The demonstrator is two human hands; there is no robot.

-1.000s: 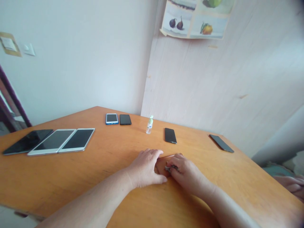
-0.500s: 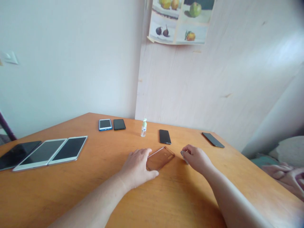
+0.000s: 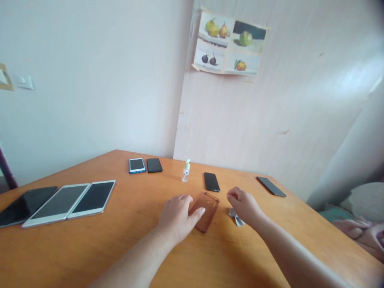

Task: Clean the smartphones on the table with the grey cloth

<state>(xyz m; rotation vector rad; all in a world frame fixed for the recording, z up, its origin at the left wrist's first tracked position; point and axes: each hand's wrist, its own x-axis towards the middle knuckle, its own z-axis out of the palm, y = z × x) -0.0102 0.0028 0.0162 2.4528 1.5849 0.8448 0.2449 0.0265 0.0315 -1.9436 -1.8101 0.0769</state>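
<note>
A see-through brownish phone case (image 3: pixel 207 212) lies flat on the wooden table, its camera cutout toward the far end. Beside its left edge is my left hand (image 3: pixel 178 218), fingers apart and thumb reaching over the case; it grips nothing. My right hand (image 3: pixel 244 204) hovers to the right of the case with its fingers curled in and nothing visible in them. Partly under that hand, a crumpled white and grey wipe or cloth (image 3: pixel 238 220) rests on the table. Just beyond the case lies a black phone (image 3: pixel 211 182).
A small clear pump bottle (image 3: pixel 185 171) stands at the back. Left of it are a blue-edged phone (image 3: pixel 137 165) and a dark phone (image 3: pixel 154 165). Two white tablets (image 3: pixel 93 198) and a black one (image 3: pixel 24 206) lie at left. Another dark phone (image 3: pixel 271 186) lies near the right edge.
The case has turned so it points more directly away from me. My right hand has let go of the wipe, which now lies on the table. The view has tilted up slightly.
</note>
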